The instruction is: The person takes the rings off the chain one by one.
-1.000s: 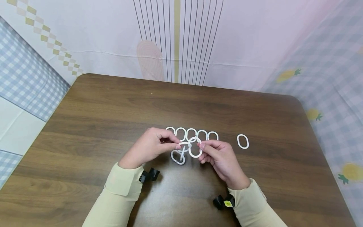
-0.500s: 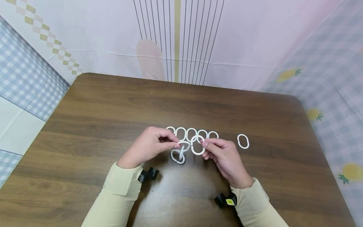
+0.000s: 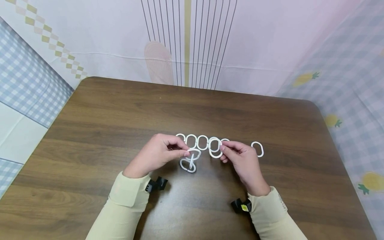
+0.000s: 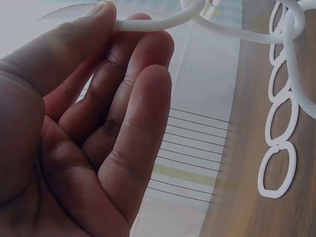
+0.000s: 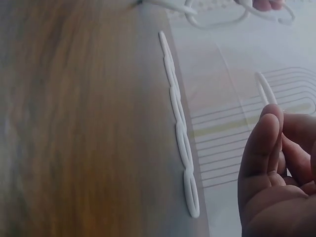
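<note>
Between its thumb and fingertips, my left hand (image 3: 163, 151) pinches a white oval plastic ring (image 4: 158, 23). More white rings (image 3: 193, 169) are linked to it, and this short chain hangs below the hand in the head view. My right hand (image 3: 244, 163) pinches a single white oval ring (image 3: 215, 157) by its right side. In the head view that ring overlaps the right part of the row of white rings (image 3: 197, 142) lying side by side behind the hands. The right wrist view shows the ring (image 5: 265, 89) edge-on above the fingertips.
One more loose white ring (image 3: 262, 150) lies to the right, partly behind the right hand. The brown wooden table (image 3: 120, 106) reaches back to a patterned cloth (image 3: 255, 43). A black wrist camera (image 3: 157, 184) sits on the left cuff, another camera (image 3: 241, 206) on the right.
My right hand has moved right and away from me with its ring, which now stands apart from the left hand's ring instead of overlapping it. The left hand has hardly moved.
</note>
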The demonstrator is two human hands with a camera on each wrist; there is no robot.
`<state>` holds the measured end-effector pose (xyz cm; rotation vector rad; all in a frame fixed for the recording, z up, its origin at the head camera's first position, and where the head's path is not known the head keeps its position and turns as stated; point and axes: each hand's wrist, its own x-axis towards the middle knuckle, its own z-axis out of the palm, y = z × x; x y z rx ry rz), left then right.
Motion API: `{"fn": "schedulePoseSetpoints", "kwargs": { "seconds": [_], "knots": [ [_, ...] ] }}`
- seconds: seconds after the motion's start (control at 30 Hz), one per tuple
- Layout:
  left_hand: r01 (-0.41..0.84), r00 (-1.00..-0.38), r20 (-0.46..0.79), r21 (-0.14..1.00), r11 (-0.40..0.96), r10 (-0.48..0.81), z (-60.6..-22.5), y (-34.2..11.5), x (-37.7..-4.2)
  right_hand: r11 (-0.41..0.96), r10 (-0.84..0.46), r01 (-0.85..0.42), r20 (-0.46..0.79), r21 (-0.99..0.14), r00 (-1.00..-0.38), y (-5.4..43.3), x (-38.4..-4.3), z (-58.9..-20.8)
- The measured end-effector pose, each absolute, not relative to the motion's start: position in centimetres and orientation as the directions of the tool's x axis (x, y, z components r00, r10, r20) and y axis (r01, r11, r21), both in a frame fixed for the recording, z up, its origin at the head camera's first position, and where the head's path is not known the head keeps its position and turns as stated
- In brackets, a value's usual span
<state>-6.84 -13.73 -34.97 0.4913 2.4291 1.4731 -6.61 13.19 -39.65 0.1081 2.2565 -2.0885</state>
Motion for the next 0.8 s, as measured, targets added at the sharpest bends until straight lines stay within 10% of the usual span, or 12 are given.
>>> {"fn": "schedulePoseSetpoints", "kwargs": {
  "seconds": [0.8],
  "knots": [
    [0.137, -0.904, -0.056, 0.901, 0.411, 0.424, -34.8, -13.8, -6.7, 0.264, 0.043, 0.153, -0.147, -0.952, -0.988, 16.8, -8.8, -40.3]
  ]
}}
